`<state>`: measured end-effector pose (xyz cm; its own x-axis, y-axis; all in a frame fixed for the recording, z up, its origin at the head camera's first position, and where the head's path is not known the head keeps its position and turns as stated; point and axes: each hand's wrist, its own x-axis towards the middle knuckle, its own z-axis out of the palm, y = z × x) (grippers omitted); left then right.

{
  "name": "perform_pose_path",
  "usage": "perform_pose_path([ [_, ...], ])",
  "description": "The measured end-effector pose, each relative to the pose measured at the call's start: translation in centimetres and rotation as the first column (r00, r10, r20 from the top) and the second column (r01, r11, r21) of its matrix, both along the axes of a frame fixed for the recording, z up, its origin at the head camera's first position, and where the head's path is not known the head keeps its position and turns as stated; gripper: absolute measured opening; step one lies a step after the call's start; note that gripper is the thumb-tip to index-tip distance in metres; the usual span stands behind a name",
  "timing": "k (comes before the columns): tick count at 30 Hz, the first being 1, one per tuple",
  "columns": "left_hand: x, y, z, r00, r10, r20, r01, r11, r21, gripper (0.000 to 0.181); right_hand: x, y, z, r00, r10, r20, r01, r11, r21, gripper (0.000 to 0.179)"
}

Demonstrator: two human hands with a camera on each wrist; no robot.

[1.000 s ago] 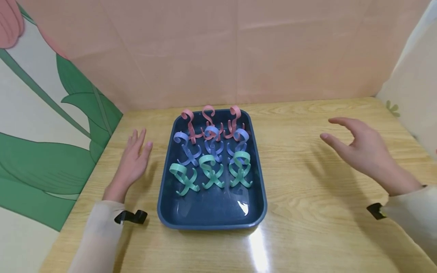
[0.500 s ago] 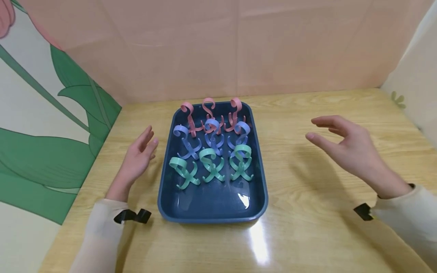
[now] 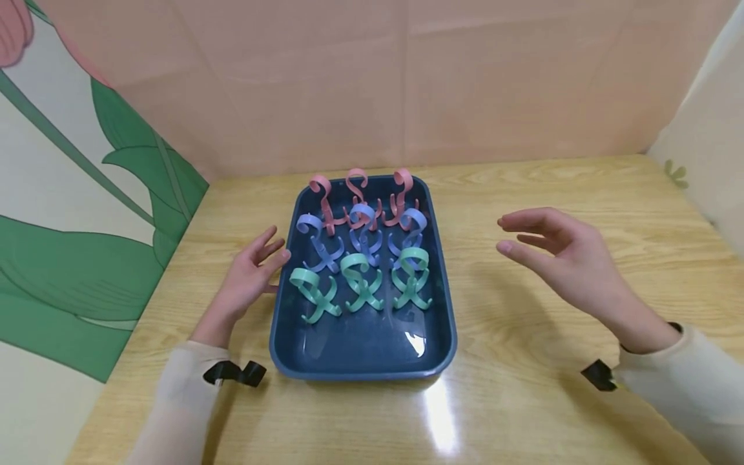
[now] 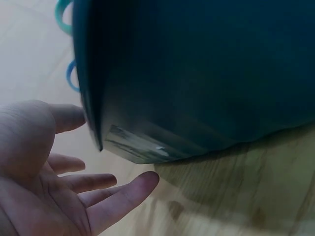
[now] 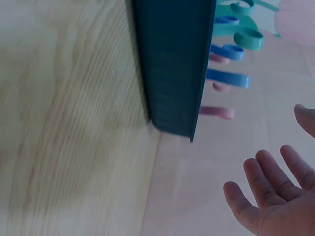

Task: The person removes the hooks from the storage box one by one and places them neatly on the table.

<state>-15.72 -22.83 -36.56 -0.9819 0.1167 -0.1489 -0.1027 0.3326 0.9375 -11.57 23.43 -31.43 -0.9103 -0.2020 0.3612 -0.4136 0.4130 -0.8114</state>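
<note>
A dark blue plastic tray (image 3: 363, 376) stands on the wooden table, bearing three rows of curled plastic hooks with splayed prongs. Pink hooks (image 3: 400, 200) form the far row, blue-violet hooks (image 3: 364, 240) the middle one, and green hooks (image 3: 363, 290) the near one. My left hand (image 3: 247, 278) is at the tray's left side, thumb tip right at the rim and fingers relaxed beside the wall (image 4: 197, 73). To the right of the tray, my right hand (image 3: 572, 265) hovers above the table with fingers spread from the thumb, holding nothing.
The wooden table (image 3: 500, 413) extends around the tray. A pink cloth-like backdrop (image 3: 401, 84) rises behind it. A panel with green leaves (image 3: 75, 278) borders the left, and a pale panel (image 3: 706, 129) the right. Each sleeve cuff has a black strap.
My left hand has moved right, from beside the tray up to its left rim. My right hand has moved left toward the tray. The hooks keep their places in the tray.
</note>
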Motion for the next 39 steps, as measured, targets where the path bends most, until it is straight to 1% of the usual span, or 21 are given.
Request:
perform_pose_path([
  [5, -0.2, 0.2, -0.5, 1.000, -0.019, 0.011, 0.019, 1.000, -0.015, 0.071, 0.0, -1.1, -0.1, 0.997, 0.073, 0.026, -0.071, 0.995, -0.075, 0.033],
  [8, -0.1, 0.3, -0.7, 1.000, -0.019, 0.020, 0.019, 1.000, -0.012, 0.068, 0.2, -1.9, -0.2, 0.992, 0.120, 0.040, -0.115, 0.986, -0.121, 0.034],
  [10, 0.0, 0.5, -0.8, 1.000, -0.019, 0.021, 0.019, 1.000, -0.005, 0.065, 0.2, -2.5, -0.3, 0.986, 0.160, 0.044, -0.150, 0.975, -0.166, 0.034],
  [12, 0.0, 0.8, -0.9, 1.000, -0.008, 0.006, 0.008, 1.000, -0.002, 0.063, 0.2, -3.0, -0.3, 0.979, 0.198, 0.045, -0.184, 0.959, -0.214, 0.035],
  [16, 0.1, 1.5, -0.8, 1.000, 0.001, -0.026, -0.002, 1.000, -0.030, 0.061, 0.2, -4.0, -0.5, 0.970, 0.236, 0.050, -0.215, 0.939, -0.268, 0.035],
  [18, 0.2, 1.9, -0.7, 0.999, 0.000, -0.036, -0.002, 0.999, -0.050, 0.061, 0.1, -4.4, -0.6, 0.970, 0.236, 0.061, -0.212, 0.942, -0.261, 0.035],
  [23, 0.1, 2.0, -1.0, 0.999, -0.001, -0.043, -0.001, 0.998, -0.057, 0.061, -0.1, -5.4, -0.9, 0.963, 0.249, 0.100, -0.218, 0.943, -0.251, 0.036],
  [28, 0.1, 1.9, -1.2, 0.998, -0.001, -0.067, -0.004, 0.998, -0.067, 0.059, -0.6, -6.5, -1.5, 0.951, 0.278, 0.132, -0.238, 0.936, -0.257, 0.039],
  [31, 0.2, 1.9, -1.3, 0.997, 0.004, -0.072, -0.009, 0.997, -0.077, 0.059, -0.8, -7.1, -1.9, 0.942, 0.299, 0.154, -0.251, 0.930, -0.270, 0.041],
  [33, 0.2, 2.0, -1.3, 0.997, 0.005, -0.075, -0.010, 0.997, -0.074, 0.059, -0.9, -7.5, -2.1, 0.937, 0.304, 0.172, -0.252, 0.930, -0.269, 0.041],
  [35, 0.2, 2.1, -1.3, 0.997, 0.003, -0.082, -0.008, 0.998, -0.064, 0.059, -1.0, -7.8, -2.3, 0.934, 0.304, 0.190, -0.249, 0.931, -0.265, 0.041],
  [39, 0.2, 2.1, -1.4, 0.996, 0.002, -0.092, -0.007, 0.999, -0.047, 0.059, -1.2, -8.5, -2.6, 0.933, 0.286, 0.220, -0.234, 0.944, -0.233, 0.041],
])
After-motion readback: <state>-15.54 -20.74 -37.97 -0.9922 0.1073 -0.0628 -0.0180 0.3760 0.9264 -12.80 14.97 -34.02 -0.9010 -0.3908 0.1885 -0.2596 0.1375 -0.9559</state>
